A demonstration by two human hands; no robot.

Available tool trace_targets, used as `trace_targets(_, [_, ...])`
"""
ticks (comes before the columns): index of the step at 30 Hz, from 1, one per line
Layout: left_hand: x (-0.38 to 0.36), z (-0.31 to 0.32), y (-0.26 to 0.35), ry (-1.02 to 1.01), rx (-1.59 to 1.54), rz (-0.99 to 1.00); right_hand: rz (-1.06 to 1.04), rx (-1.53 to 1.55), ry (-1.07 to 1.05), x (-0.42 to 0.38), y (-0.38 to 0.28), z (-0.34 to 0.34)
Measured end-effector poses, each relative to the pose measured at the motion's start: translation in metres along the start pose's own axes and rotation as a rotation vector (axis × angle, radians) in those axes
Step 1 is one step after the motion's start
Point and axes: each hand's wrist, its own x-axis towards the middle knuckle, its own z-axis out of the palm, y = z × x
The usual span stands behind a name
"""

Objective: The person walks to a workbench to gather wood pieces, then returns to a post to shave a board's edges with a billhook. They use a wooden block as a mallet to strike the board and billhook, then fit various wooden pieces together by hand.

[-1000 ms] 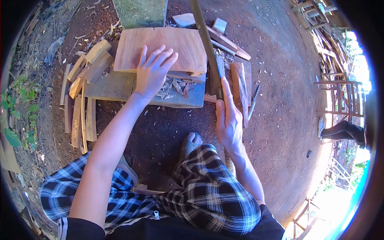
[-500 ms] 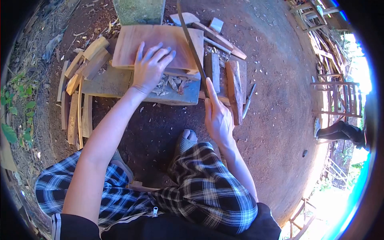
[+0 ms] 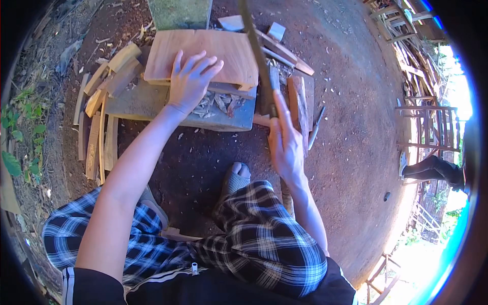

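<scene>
Resting spread left hand [image 3: 190, 85] on wooden board [image 3: 226, 55], likely stiff, fairly heavy, best held by its ends, while gripping long-handled blade [image 3: 261, 56] in curled right hand [image 3: 287, 147].

Left bare hand [image 3: 190, 84] spread on a rectangular, reddish-brown wooden block [image 3: 226, 53] | right bare hand [image 3: 287, 150] grasping a long, dark, narrow tool [image 3: 261, 57] | low grey bench [image 3: 136, 104] beneath block | brown wooden offcuts [image 3: 93, 147] beside bench

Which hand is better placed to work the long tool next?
Right, most likely: the right hand grips the long tool, a finger extended along it. The left hand rests spread on the wooden board, seemingly better placed to steady it.
</scene>
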Motion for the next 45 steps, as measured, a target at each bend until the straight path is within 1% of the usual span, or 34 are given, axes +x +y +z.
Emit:
trace_targets(1, [0.001, -0.002, 0.001, -0.009, 0.005, -0.009, -0.026, 0.025, 0.036, -0.002, -0.006, -0.003])
trace_targets(2, [0.001, -0.001, 0.002, -0.015, -0.002, -0.015, -0.019, 0.020, 0.030, -0.002, 0.002, 0.002])
trace_targets(4, [0.001, -0.002, 0.000, 0.002, -0.023, -0.001, -0.221, -0.171, 0.096, -0.003, 0.028, 0.018])
trace_targets(5, [0.002, -0.003, 0.001, -0.023, 0.016, 0.011, -0.074, -0.184, -0.004, -0.004, 0.034, 0.021])
trace_targets(6, [0.005, -0.001, 0.002, -0.002, 0.024, -0.003, -0.144, -0.173, 0.020, 0.000, 0.031, 0.016])
trace_targets(8, [0.001, 0.001, -0.001, 0.002, -0.016, -0.004, 0.073, -0.018, -0.085, 0.000, 0.020, 0.009])
trace_targets(9, [0.003, 0.000, -0.002, 0.000, -0.011, -0.006, 0.071, -0.014, -0.089, 0.000, 0.015, 0.008])
trace_targets(11, [0.001, 0.001, 0.000, 0.013, -0.004, -0.006, -0.035, 0.078, 0.042, -0.005, 0.009, 0.005])
trace_targets(12, [-0.003, 0.001, 0.001, -0.006, -0.012, -0.014, 0.070, 0.068, 0.001, -0.007, -0.007, -0.004])
trace_targets(14, [0.000, -0.001, -0.001, -0.019, 0.008, 0.000, -0.131, 0.002, 0.131, -0.007, 0.008, 0.009])
trace_targets(16, [-0.002, 0.000, 0.000, -0.023, 0.014, 0.003, -0.048, -0.264, -0.027, -0.005, 0.021, 0.019])
trace_targets(17, [-0.001, 0.002, -0.001, -0.025, 0.032, 0.001, -0.112, -0.172, 0.017, -0.003, 0.029, 0.021])
trace_targets(18, [0.001, 0.001, 0.001, -0.022, 0.033, 0.001, -0.114, -0.173, 0.019, -0.002, 0.026, 0.018])
trace_targets(21, [0.001, -0.001, -0.001, -0.044, 0.026, -0.011, 0.062, 0.014, -0.051, -0.001, 0.009, 0.005])
trace_targets(22, [0.001, -0.002, 0.000, -0.029, 0.026, -0.008, 0.050, 0.053, -0.043, -0.002, 0.003, -0.001])
trace_targets(24, [0.000, -0.001, 0.002, -0.019, 0.016, 0.001, -0.092, 0.022, 0.090, -0.004, -0.003, -0.002])
trace_targets(26, [0.001, 0.000, 0.001, 0.005, 0.030, 0.012, -0.223, -0.177, 0.107, -0.003, 0.028, 0.014])
trace_targets(27, [0.002, -0.002, 0.000, -0.028, 0.042, 0.017, 0.093, -0.262, -0.119, -0.003, 0.018, 0.012])
trace_targets(28, [0.004, -0.001, -0.001, -0.020, 0.048, 0.018, 0.085, -0.261, -0.113, 0.000, 0.019, 0.012])
trace_targets(30, [0.002, -0.002, 0.001, -0.008, 0.030, 0.000, 0.083, -0.038, -0.050, 0.001, 0.019, 0.013])
trace_targets(31, [0.001, -0.001, 0.003, -0.014, 0.023, 0.008, 0.229, -0.015, -0.129, 0.002, 0.010, 0.005])
trace_targets(32, [0.002, 0.000, 0.002, -0.001, 0.026, 0.007, 0.229, -0.016, -0.129, 0.003, 0.012, 0.004])
trace_targets(34, [-0.002, -0.001, 0.002, -0.005, 0.026, -0.004, -0.296, -0.173, 0.160, 0.001, 0.017, 0.003])
trace_targets(35, [-0.001, -0.001, 0.001, -0.009, 0.032, 0.003, -0.291, -0.176, 0.154, -0.002, 0.021, 0.006])
trace_targets(38, [0.001, -0.001, 0.002, -0.011, 0.043, 0.014, -0.172, -0.272, 0.057, -0.006, 0.038, 0.020])
trace_targets(39, [0.001, 0.000, 0.002, -0.015, 0.048, 0.018, -0.035, -0.299, -0.011, -0.004, 0.035, 0.018])
trace_targets(40, [0.002, 0.000, 0.002, -0.003, 0.052, 0.023, -0.043, -0.301, 0.000, -0.002, 0.032, 0.015])
trace_targets(42, [0.005, 0.000, 0.002, -0.002, 0.054, 0.000, 0.103, -0.092, -0.082, 0.001, 0.024, 0.006])
trace_targets(43, [0.007, 0.001, 0.002, 0.000, 0.056, -0.001, 0.100, -0.092, -0.082, 0.004, 0.019, 0.003])
trace_targets(45, [0.003, 0.001, 0.003, 0.008, 0.031, -0.004, -0.244, -0.118, 0.195, 0.003, 0.007, 0.001])
